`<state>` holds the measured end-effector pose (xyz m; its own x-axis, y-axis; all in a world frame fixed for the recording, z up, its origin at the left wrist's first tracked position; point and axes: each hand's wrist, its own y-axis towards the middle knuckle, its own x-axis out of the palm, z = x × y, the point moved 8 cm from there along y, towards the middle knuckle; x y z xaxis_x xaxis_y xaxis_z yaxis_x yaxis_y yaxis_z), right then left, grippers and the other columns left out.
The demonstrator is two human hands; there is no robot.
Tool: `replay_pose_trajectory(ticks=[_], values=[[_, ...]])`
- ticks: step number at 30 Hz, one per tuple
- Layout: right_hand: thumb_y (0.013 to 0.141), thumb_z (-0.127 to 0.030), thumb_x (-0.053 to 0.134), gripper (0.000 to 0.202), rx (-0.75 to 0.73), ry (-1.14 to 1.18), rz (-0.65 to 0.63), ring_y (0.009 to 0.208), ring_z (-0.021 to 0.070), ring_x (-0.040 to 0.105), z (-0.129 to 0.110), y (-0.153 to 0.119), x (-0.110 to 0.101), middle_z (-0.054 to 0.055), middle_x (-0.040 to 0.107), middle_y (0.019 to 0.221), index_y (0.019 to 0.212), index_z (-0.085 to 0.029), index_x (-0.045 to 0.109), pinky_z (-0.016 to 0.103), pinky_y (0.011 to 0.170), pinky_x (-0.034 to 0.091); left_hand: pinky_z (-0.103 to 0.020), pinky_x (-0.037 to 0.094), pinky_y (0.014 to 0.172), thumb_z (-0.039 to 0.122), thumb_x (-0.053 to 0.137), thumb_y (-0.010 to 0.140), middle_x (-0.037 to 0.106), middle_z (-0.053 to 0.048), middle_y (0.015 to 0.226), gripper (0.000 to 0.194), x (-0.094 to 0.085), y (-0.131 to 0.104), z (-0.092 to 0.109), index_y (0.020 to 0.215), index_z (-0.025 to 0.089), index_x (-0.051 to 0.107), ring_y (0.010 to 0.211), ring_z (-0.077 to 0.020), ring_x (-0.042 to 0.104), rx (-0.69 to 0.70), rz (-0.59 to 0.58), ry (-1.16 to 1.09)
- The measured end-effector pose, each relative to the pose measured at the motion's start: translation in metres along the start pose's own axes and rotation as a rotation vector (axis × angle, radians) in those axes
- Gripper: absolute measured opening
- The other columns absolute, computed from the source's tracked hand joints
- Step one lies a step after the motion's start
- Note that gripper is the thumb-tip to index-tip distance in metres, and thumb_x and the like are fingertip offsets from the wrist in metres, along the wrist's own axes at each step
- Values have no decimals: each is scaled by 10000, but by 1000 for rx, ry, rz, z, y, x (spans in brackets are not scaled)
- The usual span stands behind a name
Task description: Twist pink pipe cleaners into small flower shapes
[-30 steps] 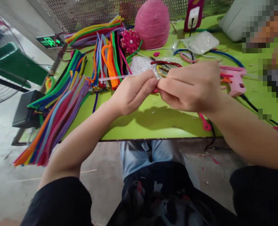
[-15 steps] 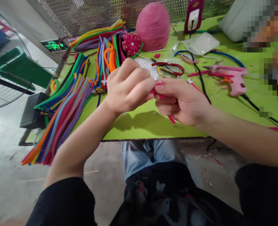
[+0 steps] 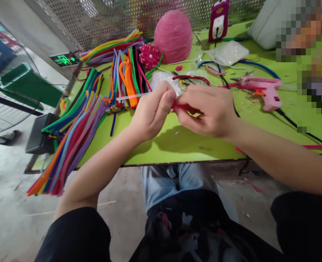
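Above the green table, my left hand (image 3: pixel 154 114) and my right hand (image 3: pixel 211 111) meet, both closed. Between their fingertips runs a bright pink pipe cleaner (image 3: pixel 180 106), pinched by each; most of it is hidden by the fingers. A thin translucent white strip (image 3: pixel 131 96) shows left of my left hand; I cannot tell whether the hand holds it. Just behind the hands lie red-handled pliers (image 3: pixel 192 78) on clear plastic wrap. Farther back, a pink pipe-cleaner flower (image 3: pixel 150 56) with a pearly centre leans near a pink wrapped dome (image 3: pixel 173 36).
Colourful pipe-cleaner bundles (image 3: pixel 75 140) cover the table's left side, some overhanging its edge. On the right lies a pink glue gun (image 3: pixel 270 92) with a black cord. A clear plastic bag (image 3: pixel 229 52) and a power socket (image 3: pixel 218 23) are at the back. A black box (image 3: pixel 41 133) sits left.
My left hand has turned so its thumb faces up, and my right hand's fingers have rolled over the pink pipe cleaner. The pink end that hung below my right hand is out of sight.
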<state>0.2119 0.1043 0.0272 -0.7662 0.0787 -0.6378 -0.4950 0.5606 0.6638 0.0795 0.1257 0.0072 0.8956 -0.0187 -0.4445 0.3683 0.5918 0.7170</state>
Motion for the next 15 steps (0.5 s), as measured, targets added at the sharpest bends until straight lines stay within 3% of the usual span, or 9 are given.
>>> replay_pose_trajectory(ticks=[3, 7, 11, 15], values=[[1015, -308, 638, 274, 409, 563, 15, 636, 126, 400, 13, -2, 16, -27, 466, 678, 759, -221, 589, 301, 622, 311, -325, 331, 562, 488, 453, 1150, 544, 15, 732, 325, -9, 0, 9, 938, 264, 555, 584, -136, 526, 155, 139, 122], [981, -431, 727, 497, 829, 1192, -75, 492, 81, 159, 14, -10, 53, -89, 216, 556, 647, -235, 416, 257, 449, 156, -324, 251, 543, 414, 442, 1141, 515, 9, 730, 263, -10, 0, 25, 948, 253, 517, 583, -134, 510, 473, 165, 337], [1060, -328, 573, 516, 1008, 1387, -325, 466, 58, 65, 7, -16, 68, -100, 136, 535, 597, -226, 371, 223, 401, 102, -309, 237, 549, 495, 396, 1147, 509, 2, 737, 342, -11, -5, 31, 970, 251, 558, 582, -139, 532, 690, 84, 458], [1054, -217, 435, 450, 1059, 1412, -490, 456, 47, 66, 4, -22, 68, -82, 150, 555, 604, -209, 428, 219, 403, 90, -310, 290, 545, 609, 323, 1148, 516, -17, 739, 498, -10, -9, 22, 924, 253, 591, 620, -155, 582, 715, -14, 544]])
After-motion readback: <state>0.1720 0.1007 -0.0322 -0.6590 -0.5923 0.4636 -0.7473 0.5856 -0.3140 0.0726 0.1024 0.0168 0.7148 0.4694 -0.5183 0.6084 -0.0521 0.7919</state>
